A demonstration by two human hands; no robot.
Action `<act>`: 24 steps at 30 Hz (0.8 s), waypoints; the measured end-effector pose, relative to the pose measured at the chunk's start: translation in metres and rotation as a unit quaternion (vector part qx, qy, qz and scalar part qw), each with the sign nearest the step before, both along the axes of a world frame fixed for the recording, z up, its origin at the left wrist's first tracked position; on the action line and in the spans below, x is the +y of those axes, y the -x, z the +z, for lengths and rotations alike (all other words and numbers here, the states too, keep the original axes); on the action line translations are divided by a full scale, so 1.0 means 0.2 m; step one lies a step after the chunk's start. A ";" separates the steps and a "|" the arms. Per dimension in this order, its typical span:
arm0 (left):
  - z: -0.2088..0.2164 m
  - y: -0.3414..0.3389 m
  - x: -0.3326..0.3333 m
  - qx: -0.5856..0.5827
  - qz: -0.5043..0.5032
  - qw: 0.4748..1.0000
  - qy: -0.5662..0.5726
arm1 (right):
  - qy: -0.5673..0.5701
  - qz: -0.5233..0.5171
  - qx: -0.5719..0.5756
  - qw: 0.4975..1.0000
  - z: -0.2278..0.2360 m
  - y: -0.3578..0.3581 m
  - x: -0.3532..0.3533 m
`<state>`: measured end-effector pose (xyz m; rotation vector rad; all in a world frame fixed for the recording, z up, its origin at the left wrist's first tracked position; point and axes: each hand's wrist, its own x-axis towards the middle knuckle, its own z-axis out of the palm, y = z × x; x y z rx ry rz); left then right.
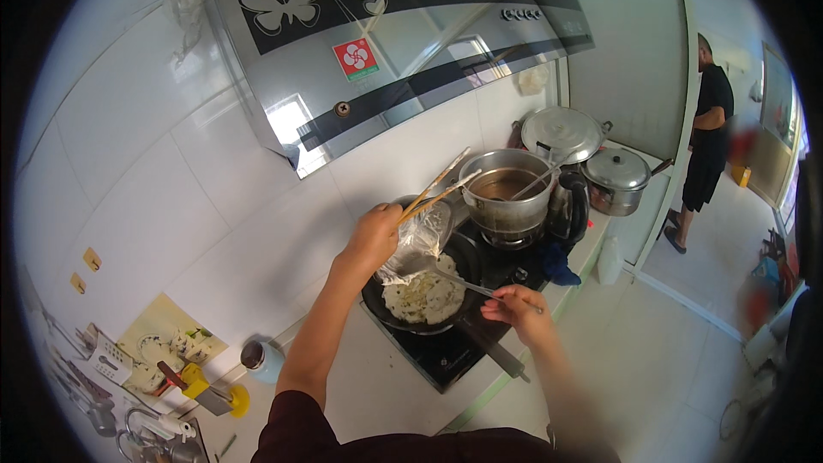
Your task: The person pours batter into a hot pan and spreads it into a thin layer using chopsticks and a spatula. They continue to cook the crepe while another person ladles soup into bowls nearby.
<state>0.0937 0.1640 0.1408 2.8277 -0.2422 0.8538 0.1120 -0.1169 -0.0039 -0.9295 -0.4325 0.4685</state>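
My left hand [374,235] is closed on the rim of a shiny mixing bowl [430,221], tipped over a black frying pan [471,267]. Two wooden chopsticks [435,197], their far ends coated in white batter, stick out from the same hand. Pale batter with greenish bits [420,298] covers part of the pan's bottom. With my right hand [518,303] I grip the handle of a metal spoon [463,281]; its head reaches the batter-smeared bowl's lower edge. I cannot tell whether it is a ladle or a flatter spoon.
A metal pot [509,214] of brownish liquid stands on the cooktop behind the pan. Lidded pots [561,133] stand farther back. Overhead hangs a range hood [411,51]. A blue flask [264,362] and knife block [206,390] are at left. Another person [710,120] stands beyond the doorway.
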 end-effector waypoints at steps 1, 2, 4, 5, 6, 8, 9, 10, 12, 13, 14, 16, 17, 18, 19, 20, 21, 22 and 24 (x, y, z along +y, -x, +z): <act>-0.01 0.00 0.01 0.000 0.008 1.000 -0.005 | 0.030 -0.017 -0.027 0.999 0.03 0.04 -0.03; -0.02 -0.01 0.02 -0.008 0.011 1.000 -0.014 | 0.045 -0.018 -0.071 0.996 0.04 0.09 -0.04; -0.04 -0.04 0.04 -0.025 0.011 0.999 -0.030 | 0.074 -0.045 -0.135 0.987 0.06 0.20 -0.04; -0.05 -0.06 0.04 -0.015 0.013 0.999 -0.026 | 0.089 -0.061 -0.168 0.980 0.06 0.23 -0.03; -0.05 -0.09 0.03 -0.005 0.015 1.000 -0.021 | 0.088 -0.053 -0.202 0.974 0.05 0.24 -0.02; -0.05 -0.10 0.03 0.006 0.016 1.000 -0.025 | 0.077 -0.034 -0.177 0.981 0.09 0.27 -0.01; -0.05 -0.10 0.03 0.007 0.012 0.999 -0.030 | 0.071 -0.026 -0.165 0.983 0.12 0.29 -0.02; -0.05 -0.10 0.04 0.006 0.010 0.999 -0.035 | 0.055 -0.003 -0.121 0.991 0.15 0.30 -0.04; -0.04 -0.09 0.02 -0.003 -0.007 1.000 -0.023 | 0.094 -0.016 -0.177 0.980 0.22 0.32 -0.10; -0.04 -0.08 0.01 -0.006 -0.015 1.000 -0.017 | 0.114 -0.022 -0.203 0.972 0.23 0.32 -0.11; -0.05 -0.08 0.00 0.003 -0.001 1.000 -0.023 | 0.105 -0.013 -0.214 0.971 0.23 0.32 -0.11; -0.05 -0.11 0.00 0.021 0.023 0.999 -0.033 | 0.088 0.001 -0.234 0.968 0.23 0.33 -0.10; -0.05 -0.12 -0.02 0.018 0.014 0.999 -0.035 | 0.098 -0.005 -0.253 0.962 0.24 0.32 -0.10; -0.05 -0.12 -0.03 0.015 0.007 0.999 -0.038 | 0.108 -0.010 -0.272 0.956 0.25 0.32 -0.08; -0.04 -0.12 -0.04 0.013 0.001 0.999 -0.041 | 0.117 -0.014 -0.291 0.950 0.26 0.32 -0.07; -0.05 -0.13 -0.02 0.014 -0.002 0.999 -0.038 | 0.121 -0.017 -0.294 0.948 0.25 0.31 -0.05; -0.07 -0.14 0.00 0.016 -0.005 0.999 -0.035 | 0.125 -0.021 -0.296 0.947 0.23 0.30 -0.03; -0.08 -0.15 0.02 0.018 -0.008 0.999 -0.032 | 0.130 -0.024 -0.299 0.945 0.21 0.28 -0.01; -0.04 -0.13 -0.02 0.031 -0.005 0.999 -0.007 | 0.113 -0.073 -0.332 0.934 0.16 0.23 0.02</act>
